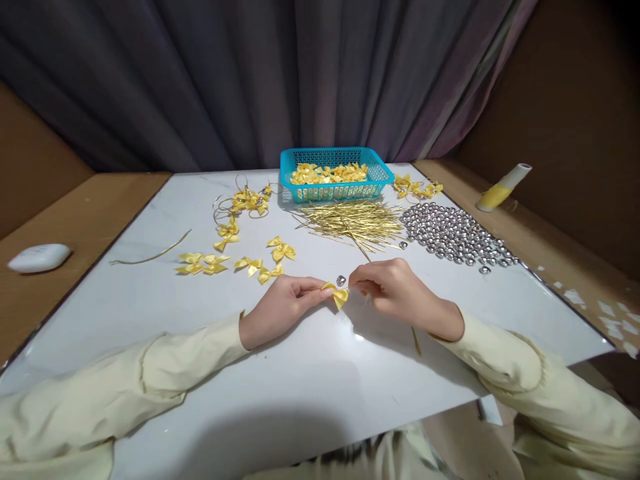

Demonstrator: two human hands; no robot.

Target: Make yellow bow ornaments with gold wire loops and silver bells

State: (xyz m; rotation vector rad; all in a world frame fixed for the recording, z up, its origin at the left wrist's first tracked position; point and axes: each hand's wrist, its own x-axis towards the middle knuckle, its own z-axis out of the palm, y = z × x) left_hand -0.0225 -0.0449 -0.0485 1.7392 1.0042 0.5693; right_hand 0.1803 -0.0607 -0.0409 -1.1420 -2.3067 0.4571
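Between thumb and fingers, my left hand (287, 303) pinches a yellow ribbon bow (340, 297) just above the white table. My right hand (400, 290) is closed close to the bow's right side, its fingertips pinched together; what they hold, if anything, is too small to make out. Just beyond the bow lies one silver bell (341, 281). A gold twist tie (417, 341) pokes out below my right wrist, partly hidden by it. Several loose yellow bows (203, 263) rest on the table left of my hands.
A blue basket (336, 195) of yellow bows stands at the back. In front is a pile of gold twist ties (353, 223), with silver bells (450, 230) to its right. Bows with ties (250, 200) lie back left. A ribbon roll (504, 188) and white mouse (40, 258) flank the table.
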